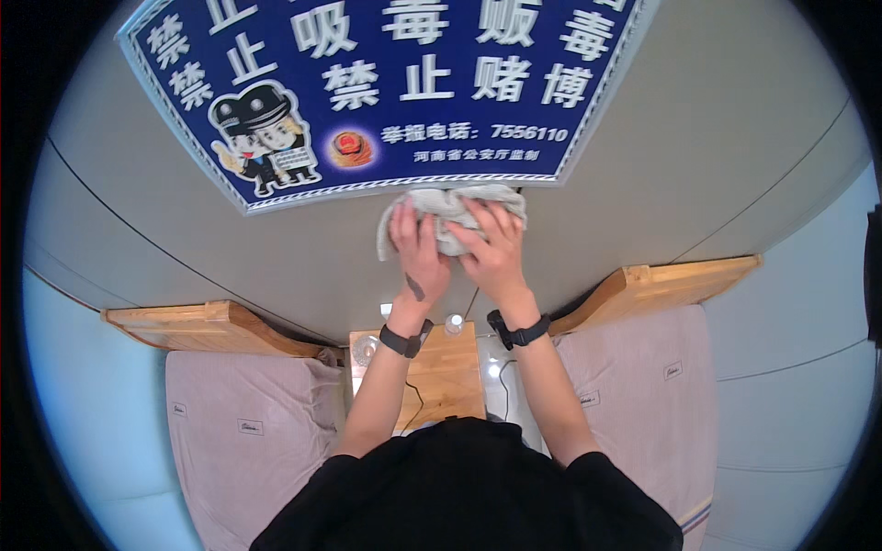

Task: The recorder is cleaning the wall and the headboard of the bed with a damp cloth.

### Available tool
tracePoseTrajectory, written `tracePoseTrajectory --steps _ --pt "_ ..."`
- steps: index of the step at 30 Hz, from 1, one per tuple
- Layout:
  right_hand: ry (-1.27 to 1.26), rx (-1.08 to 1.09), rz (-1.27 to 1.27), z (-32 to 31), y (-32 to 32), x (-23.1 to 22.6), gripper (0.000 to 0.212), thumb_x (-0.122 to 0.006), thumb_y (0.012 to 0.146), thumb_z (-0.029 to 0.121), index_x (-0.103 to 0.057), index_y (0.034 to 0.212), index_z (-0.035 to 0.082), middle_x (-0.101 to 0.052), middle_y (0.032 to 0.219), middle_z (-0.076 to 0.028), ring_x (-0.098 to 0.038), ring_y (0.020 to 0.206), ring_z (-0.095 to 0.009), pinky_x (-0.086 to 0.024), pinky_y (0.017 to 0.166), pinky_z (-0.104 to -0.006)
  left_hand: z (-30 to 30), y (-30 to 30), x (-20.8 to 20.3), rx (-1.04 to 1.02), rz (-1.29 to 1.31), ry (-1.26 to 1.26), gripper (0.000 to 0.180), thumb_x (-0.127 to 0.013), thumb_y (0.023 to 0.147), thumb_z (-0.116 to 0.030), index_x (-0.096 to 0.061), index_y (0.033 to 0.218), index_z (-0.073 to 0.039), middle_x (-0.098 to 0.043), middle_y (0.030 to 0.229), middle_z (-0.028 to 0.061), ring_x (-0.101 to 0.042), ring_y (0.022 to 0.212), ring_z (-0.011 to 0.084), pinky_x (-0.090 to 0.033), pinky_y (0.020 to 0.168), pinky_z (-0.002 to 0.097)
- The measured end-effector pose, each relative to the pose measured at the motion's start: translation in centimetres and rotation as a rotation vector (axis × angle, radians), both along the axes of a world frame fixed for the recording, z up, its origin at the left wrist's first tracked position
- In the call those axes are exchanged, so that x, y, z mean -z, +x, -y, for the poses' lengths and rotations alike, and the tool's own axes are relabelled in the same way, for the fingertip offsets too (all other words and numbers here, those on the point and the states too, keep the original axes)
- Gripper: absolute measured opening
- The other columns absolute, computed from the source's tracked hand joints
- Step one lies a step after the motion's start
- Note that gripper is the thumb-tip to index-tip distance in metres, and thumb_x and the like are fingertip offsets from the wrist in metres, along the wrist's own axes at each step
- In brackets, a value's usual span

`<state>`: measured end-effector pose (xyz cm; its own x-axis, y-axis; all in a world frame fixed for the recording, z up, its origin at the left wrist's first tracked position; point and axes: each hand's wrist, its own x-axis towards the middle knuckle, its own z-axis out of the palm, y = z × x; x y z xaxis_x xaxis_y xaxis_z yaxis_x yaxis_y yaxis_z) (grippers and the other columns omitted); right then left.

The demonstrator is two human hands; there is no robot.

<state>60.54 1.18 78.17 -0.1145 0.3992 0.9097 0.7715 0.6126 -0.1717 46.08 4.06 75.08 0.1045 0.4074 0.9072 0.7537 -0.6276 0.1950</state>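
Note:
A bunched white cloth (441, 201) lies against the grey wall, just under the lower edge of a blue framed sign (294, 87). Both arms reach up to it from below, a black band around each wrist. On the cloth's left part rests my left hand (422, 250), its fingers bent over the fabric. My right hand (495, 255) grips the right part, fingers curled into the folds. The two hands are close together, and the cloth's top touches or nearly touches the sign's frame.
Below my arms stands a wooden bedside table (441, 367) with a clear glass dish (366, 349), a small bottle with a white cap (454, 323) and a dark cable. Beds with pink covers, left (248, 395) and right (643, 404), have wooden headboards (197, 321) against the wall.

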Motion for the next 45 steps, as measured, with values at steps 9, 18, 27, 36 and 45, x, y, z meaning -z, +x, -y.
tracePoseTrajectory --steps 9,18,27,36,45 --pt "-0.003 0.095 -0.276 0.7 5.9 6.6 0.049 -0.063 0.070 -0.001 -0.059 0.117 0.015 -0.050 0.137 -0.016 -0.043 0.127 -0.038 -0.033 0.104 -0.0514 1.8 6.5 -2.2 0.263 -0.233 -0.100 0.052 -0.060 0.074 0.004 -0.057 0.126 -0.002 -0.041 0.149 0.0106 -0.037 0.137 0.0323 -0.033 0.112 0.0463" --pt "-0.238 0.095 -0.667 3.9 4.6 12.2 0.051 -0.063 0.079 0.001 -0.048 0.127 0.002 -0.040 0.140 -0.024 -0.038 0.130 -0.043 -0.028 0.110 -0.0519 4.1 8.8 -2.6 0.557 -0.320 -0.337 0.046 -0.061 0.077 -0.001 -0.062 0.123 -0.009 -0.050 0.144 0.0061 -0.046 0.133 0.0297 -0.041 0.110 0.0438" --pt "0.151 -0.044 -0.579 4.6 5.8 -0.5 0.056 -0.072 0.089 0.030 -0.047 0.129 0.001 -0.047 0.136 -0.022 -0.043 0.131 -0.038 -0.035 0.109 -0.0494 6.1 7.3 -11.2 0.476 -0.215 0.206 0.038 -0.068 0.082 -0.008 -0.070 0.116 -0.024 -0.059 0.134 -0.0002 -0.050 0.126 0.0242 -0.044 0.108 0.0392" --pt "0.227 0.137 -0.287 -0.8 -3.3 -13.8 0.046 -0.053 0.096 0.034 -0.054 0.136 0.012 -0.036 0.155 -0.019 -0.024 0.145 -0.046 -0.017 0.115 -0.0587 2.0 -0.7 -20.5 0.143 -0.238 0.335 0.035 -0.060 0.087 -0.018 -0.069 0.120 -0.021 -0.058 0.138 0.0036 -0.048 0.130 0.0263 -0.040 0.105 0.0420" --pt "0.127 -0.029 0.000 -2.3 -19.2 -17.2 0.046 -0.061 0.077 0.015 -0.063 0.122 0.024 -0.039 0.156 -0.005 -0.028 0.146 -0.033 -0.012 0.118 -0.0536 -1.2 -16.0 -17.8 -0.073 0.182 0.399 0.038 -0.062 0.091 -0.020 -0.061 0.128 -0.012 -0.057 0.137 0.0126 -0.047 0.131 0.0354 -0.035 0.110 0.0496"
